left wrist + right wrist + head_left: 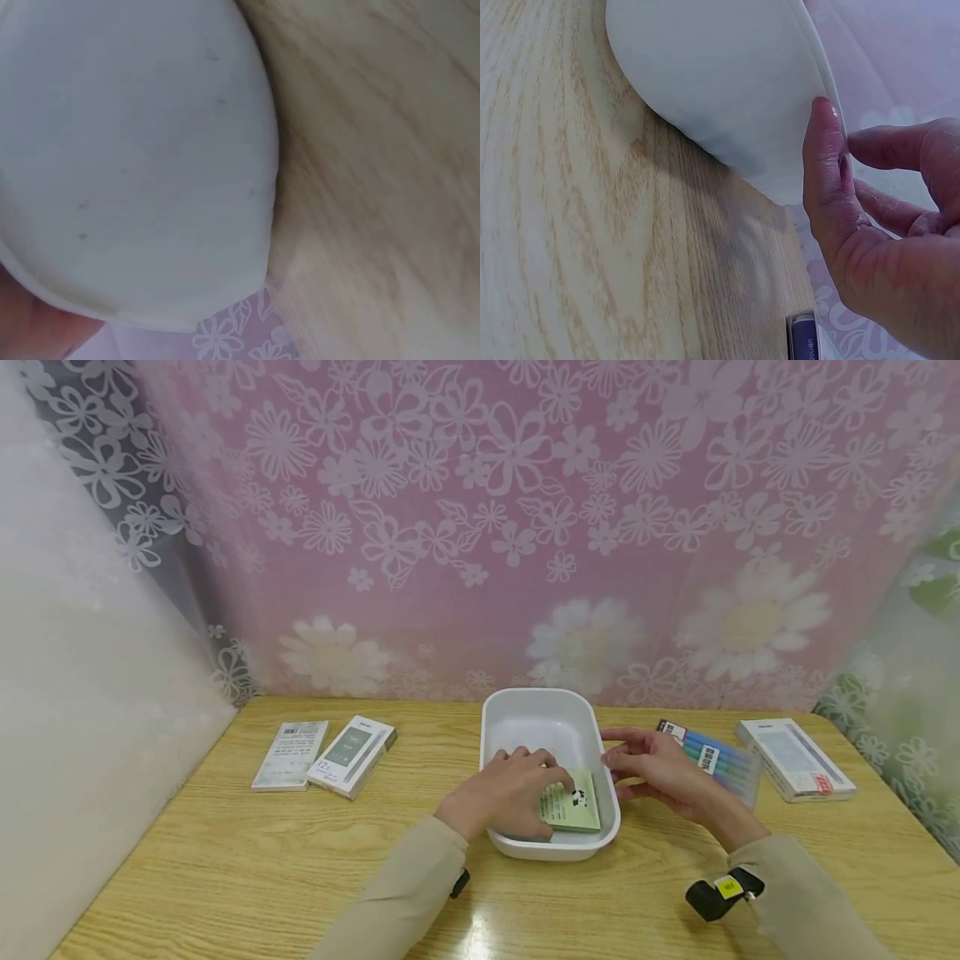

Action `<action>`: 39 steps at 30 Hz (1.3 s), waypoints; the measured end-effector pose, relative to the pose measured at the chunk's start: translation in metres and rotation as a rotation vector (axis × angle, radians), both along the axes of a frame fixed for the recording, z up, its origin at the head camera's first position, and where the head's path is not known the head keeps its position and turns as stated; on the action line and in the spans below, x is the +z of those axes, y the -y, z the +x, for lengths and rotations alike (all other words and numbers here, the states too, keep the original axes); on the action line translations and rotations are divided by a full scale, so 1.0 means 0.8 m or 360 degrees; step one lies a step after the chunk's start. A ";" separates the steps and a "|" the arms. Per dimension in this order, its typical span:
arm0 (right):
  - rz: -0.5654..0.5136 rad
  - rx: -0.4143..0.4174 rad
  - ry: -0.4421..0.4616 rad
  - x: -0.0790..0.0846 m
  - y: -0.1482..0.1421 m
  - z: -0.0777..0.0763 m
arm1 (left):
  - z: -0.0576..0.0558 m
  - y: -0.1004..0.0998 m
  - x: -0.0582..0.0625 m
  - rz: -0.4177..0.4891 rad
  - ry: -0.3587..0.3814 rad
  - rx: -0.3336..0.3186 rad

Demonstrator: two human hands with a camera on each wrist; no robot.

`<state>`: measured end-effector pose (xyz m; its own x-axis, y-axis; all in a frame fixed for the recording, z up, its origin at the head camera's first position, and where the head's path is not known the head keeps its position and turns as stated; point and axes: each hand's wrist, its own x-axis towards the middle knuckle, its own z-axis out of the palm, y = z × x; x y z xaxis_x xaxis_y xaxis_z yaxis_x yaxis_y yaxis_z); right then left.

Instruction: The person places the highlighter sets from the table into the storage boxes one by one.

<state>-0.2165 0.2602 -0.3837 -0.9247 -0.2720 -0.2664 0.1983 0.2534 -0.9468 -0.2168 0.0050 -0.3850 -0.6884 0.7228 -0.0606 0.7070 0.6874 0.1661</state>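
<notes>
A white plastic bin stands on the table with a light green pad bearing a panda picture inside it. My left hand reaches over the bin's near left side and holds the pad, the thumb at its near edge and the fingers bent over it. Part of the pad is hidden under that hand. At the bin's right rim is my right hand, its fingertips touching the outer wall and edge without curling round it. The left wrist view shows mostly the bin's outer wall.
Right of the bin lies a clear pack of coloured pens, partly behind my right hand. A white box lies farther right. Two flat white boxes lie at the left, one face-up and one with printed text. A flowered curtain hangs behind.
</notes>
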 end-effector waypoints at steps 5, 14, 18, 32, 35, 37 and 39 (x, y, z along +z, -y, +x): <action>0.0004 0.0006 -0.0004 -0.001 -0.001 0.000 | -0.001 -0.002 -0.005 -0.0050 -0.0023 0.0002; -0.0006 0.0013 -0.0022 -0.001 0.000 -0.001 | -0.003 -0.003 -0.002 -0.0025 0.0106 -0.0002; -0.0017 0.0010 -0.0019 -0.001 0.000 0.000 | -0.005 -0.004 0.000 -0.0010 0.0161 0.0012; -0.0013 -0.0010 -0.0009 -0.002 0.000 0.001 | -0.004 0.022 0.003 0.0141 -0.0333 0.0078; -0.0007 -0.0020 0.0004 -0.002 0.000 0.001 | -0.006 0.029 0.001 0.0253 -0.0402 0.0090; -0.0005 -0.0020 0.0007 -0.001 0.000 0.001 | -0.007 0.033 -0.001 0.0337 -0.0446 0.0095; -0.0007 -0.0008 -0.0002 -0.001 0.000 0.001 | -0.008 0.037 -0.002 0.0401 -0.0489 0.0104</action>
<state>-0.2153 0.2603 -0.3843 -0.9263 -0.2686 -0.2642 0.1985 0.2482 -0.9482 -0.2230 -0.0246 -0.3863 -0.6917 0.6430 0.3288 0.7064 0.6971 0.1230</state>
